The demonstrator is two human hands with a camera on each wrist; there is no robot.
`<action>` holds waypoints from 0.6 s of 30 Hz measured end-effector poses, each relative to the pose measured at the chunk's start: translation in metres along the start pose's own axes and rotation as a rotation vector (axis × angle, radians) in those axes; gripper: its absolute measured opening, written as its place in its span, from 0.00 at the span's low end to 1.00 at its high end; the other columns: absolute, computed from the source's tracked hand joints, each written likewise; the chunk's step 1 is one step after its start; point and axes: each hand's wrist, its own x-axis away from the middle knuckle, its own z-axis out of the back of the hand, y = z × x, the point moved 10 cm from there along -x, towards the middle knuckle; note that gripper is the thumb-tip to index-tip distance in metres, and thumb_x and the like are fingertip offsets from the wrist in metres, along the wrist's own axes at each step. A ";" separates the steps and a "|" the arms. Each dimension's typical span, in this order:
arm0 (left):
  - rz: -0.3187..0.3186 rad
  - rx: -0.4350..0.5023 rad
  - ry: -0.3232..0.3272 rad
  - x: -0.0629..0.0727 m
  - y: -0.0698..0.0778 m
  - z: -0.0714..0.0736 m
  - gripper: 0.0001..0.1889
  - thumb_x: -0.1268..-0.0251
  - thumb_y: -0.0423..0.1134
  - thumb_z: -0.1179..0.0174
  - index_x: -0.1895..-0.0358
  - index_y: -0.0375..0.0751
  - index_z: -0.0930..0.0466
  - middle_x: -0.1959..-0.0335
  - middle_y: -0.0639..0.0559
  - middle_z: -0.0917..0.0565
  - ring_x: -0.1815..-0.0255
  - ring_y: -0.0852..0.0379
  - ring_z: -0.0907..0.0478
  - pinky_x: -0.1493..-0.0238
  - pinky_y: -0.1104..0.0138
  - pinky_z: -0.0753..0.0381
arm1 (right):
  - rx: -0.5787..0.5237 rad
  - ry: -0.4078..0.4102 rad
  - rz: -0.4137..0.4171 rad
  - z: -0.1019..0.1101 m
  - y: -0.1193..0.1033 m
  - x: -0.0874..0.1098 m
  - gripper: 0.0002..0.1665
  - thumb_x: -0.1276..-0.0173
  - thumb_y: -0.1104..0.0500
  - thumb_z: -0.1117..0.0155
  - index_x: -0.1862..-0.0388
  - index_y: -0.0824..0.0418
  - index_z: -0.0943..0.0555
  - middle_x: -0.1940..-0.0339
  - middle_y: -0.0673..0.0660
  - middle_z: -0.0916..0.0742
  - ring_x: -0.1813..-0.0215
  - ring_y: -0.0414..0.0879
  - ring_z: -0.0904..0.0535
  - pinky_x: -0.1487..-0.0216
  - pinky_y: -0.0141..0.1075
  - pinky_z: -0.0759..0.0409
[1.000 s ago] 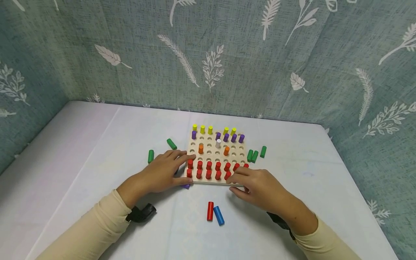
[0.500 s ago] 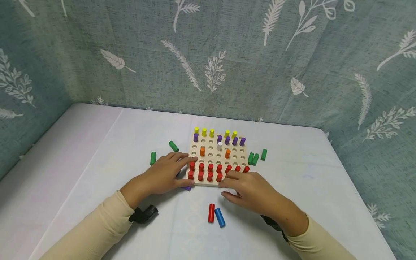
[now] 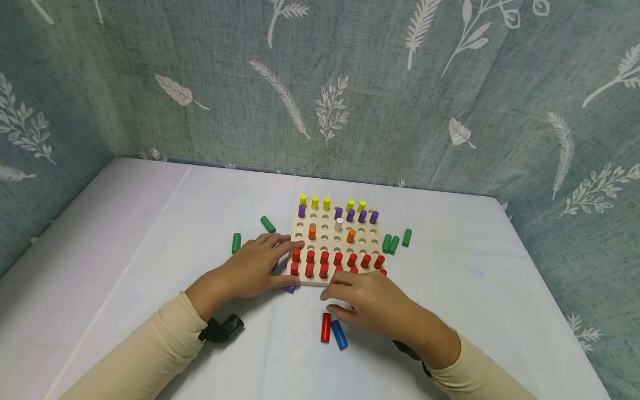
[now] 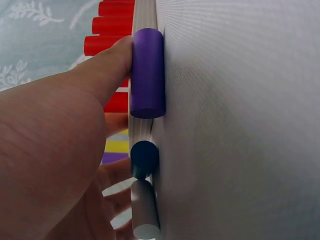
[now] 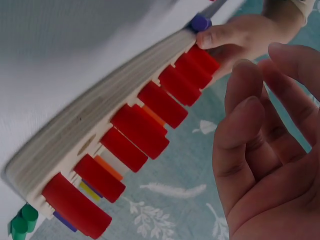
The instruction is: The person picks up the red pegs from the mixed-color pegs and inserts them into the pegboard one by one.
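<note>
A wooden pegboard (image 3: 315,282) lies flat, with red pegs (image 3: 324,270) upright in its two front rows. My left hand (image 3: 250,266) rests against its left side, thumb on the front corner and fingers extended along the edge. Beside that thumb a purple peg (image 4: 147,75) lies on the cloth. A dark blue peg (image 4: 144,159) and a grey peg (image 4: 144,205) lie near the left fingers. My right hand (image 3: 375,303) hovers at the front edge, fingers loosely bent and thumb apart, holding nothing. Just below its fingertips lie a loose red peg (image 3: 326,328) and a blue peg (image 3: 339,334).
Yellow pegs (image 3: 326,203), purple pegs (image 3: 362,216), orange pegs (image 3: 312,232) and one white peg (image 3: 339,224) stand farther back. Green pegs (image 3: 394,245) lie right of the board, with others at the left. Patterned fabric (image 3: 220,83) hangs behind the table.
My right hand has moved left and toward me, from the board's front right pegs to above the loose red peg. The left hand has stayed at the board's corner.
</note>
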 end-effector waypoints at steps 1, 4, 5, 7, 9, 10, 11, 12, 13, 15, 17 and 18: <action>-0.001 0.001 0.000 0.000 0.000 0.000 0.42 0.40 0.65 0.36 0.24 0.59 0.37 0.26 0.43 0.32 0.25 0.39 0.37 0.28 0.40 0.36 | -0.008 -0.006 0.002 -0.002 -0.001 0.000 0.10 0.37 0.55 0.25 0.57 0.52 0.12 0.60 0.46 0.12 0.67 0.33 0.18 0.65 0.18 0.23; -0.004 0.003 0.004 0.000 0.000 0.000 0.42 0.40 0.65 0.36 0.24 0.59 0.37 0.26 0.42 0.32 0.25 0.38 0.37 0.29 0.40 0.36 | -0.033 -0.022 0.007 -0.006 -0.001 0.001 0.11 0.38 0.54 0.25 0.56 0.51 0.12 0.60 0.46 0.12 0.66 0.34 0.17 0.64 0.19 0.22; -0.003 0.004 0.006 0.000 0.000 0.001 0.42 0.40 0.65 0.36 0.24 0.59 0.37 0.26 0.42 0.32 0.25 0.39 0.37 0.28 0.40 0.36 | -0.042 -0.030 0.006 -0.007 -0.001 0.001 0.10 0.37 0.54 0.25 0.56 0.51 0.12 0.60 0.46 0.12 0.66 0.34 0.16 0.64 0.19 0.22; -0.005 0.003 0.010 -0.001 0.000 0.001 0.42 0.40 0.65 0.36 0.24 0.59 0.37 0.26 0.42 0.32 0.25 0.39 0.37 0.28 0.40 0.36 | -0.066 -0.057 -0.001 -0.011 -0.001 0.001 0.10 0.37 0.54 0.26 0.56 0.50 0.12 0.59 0.46 0.12 0.65 0.36 0.16 0.62 0.19 0.21; -0.008 0.001 0.010 -0.001 0.000 0.001 0.42 0.40 0.65 0.36 0.24 0.59 0.37 0.26 0.43 0.31 0.25 0.39 0.37 0.28 0.40 0.36 | -0.080 -0.092 -0.014 -0.016 -0.001 0.001 0.10 0.36 0.53 0.27 0.56 0.50 0.12 0.57 0.45 0.12 0.64 0.36 0.15 0.61 0.20 0.20; -0.010 0.001 0.007 -0.001 0.001 0.000 0.42 0.40 0.65 0.36 0.24 0.59 0.37 0.26 0.43 0.31 0.25 0.39 0.37 0.28 0.40 0.36 | -0.086 -0.114 -0.023 -0.018 0.000 0.002 0.10 0.35 0.52 0.27 0.55 0.49 0.11 0.57 0.45 0.12 0.63 0.36 0.15 0.60 0.20 0.20; -0.009 0.000 0.003 -0.001 0.001 -0.001 0.42 0.40 0.65 0.36 0.24 0.59 0.37 0.26 0.43 0.32 0.25 0.39 0.37 0.28 0.40 0.36 | -0.090 -0.134 -0.031 -0.021 0.001 0.002 0.10 0.35 0.52 0.28 0.55 0.49 0.11 0.56 0.45 0.13 0.63 0.36 0.16 0.60 0.20 0.20; -0.011 -0.003 0.000 -0.001 0.001 -0.001 0.42 0.40 0.66 0.36 0.24 0.58 0.37 0.26 0.43 0.32 0.25 0.39 0.37 0.28 0.40 0.36 | -0.095 -0.151 -0.036 -0.023 0.001 0.003 0.10 0.34 0.52 0.28 0.55 0.49 0.11 0.56 0.45 0.13 0.63 0.36 0.16 0.60 0.21 0.21; -0.012 -0.006 -0.002 -0.001 0.001 -0.002 0.42 0.40 0.66 0.37 0.24 0.58 0.37 0.26 0.42 0.32 0.25 0.39 0.37 0.28 0.40 0.36 | -0.098 -0.168 -0.043 -0.025 0.001 0.003 0.10 0.34 0.51 0.28 0.55 0.48 0.11 0.56 0.45 0.13 0.62 0.36 0.16 0.60 0.21 0.21; -0.014 -0.008 0.001 0.000 0.001 -0.002 0.42 0.40 0.66 0.37 0.24 0.58 0.37 0.26 0.42 0.32 0.25 0.39 0.37 0.28 0.40 0.36 | -0.107 -0.202 -0.058 -0.029 0.003 0.004 0.11 0.34 0.51 0.29 0.54 0.47 0.11 0.55 0.45 0.13 0.64 0.34 0.18 0.61 0.20 0.22; -0.015 -0.009 0.009 0.000 0.001 -0.002 0.42 0.40 0.65 0.36 0.24 0.58 0.37 0.26 0.42 0.31 0.25 0.39 0.36 0.29 0.40 0.36 | -0.114 -0.231 -0.065 -0.033 0.003 0.005 0.11 0.34 0.51 0.29 0.53 0.47 0.12 0.54 0.44 0.14 0.66 0.33 0.21 0.63 0.20 0.24; -0.016 -0.009 0.012 0.000 0.001 -0.001 0.42 0.40 0.65 0.36 0.24 0.58 0.37 0.26 0.42 0.31 0.25 0.38 0.36 0.29 0.40 0.36 | -0.118 -0.245 -0.065 -0.034 0.002 0.005 0.12 0.34 0.51 0.29 0.52 0.47 0.12 0.54 0.44 0.14 0.67 0.33 0.23 0.64 0.19 0.25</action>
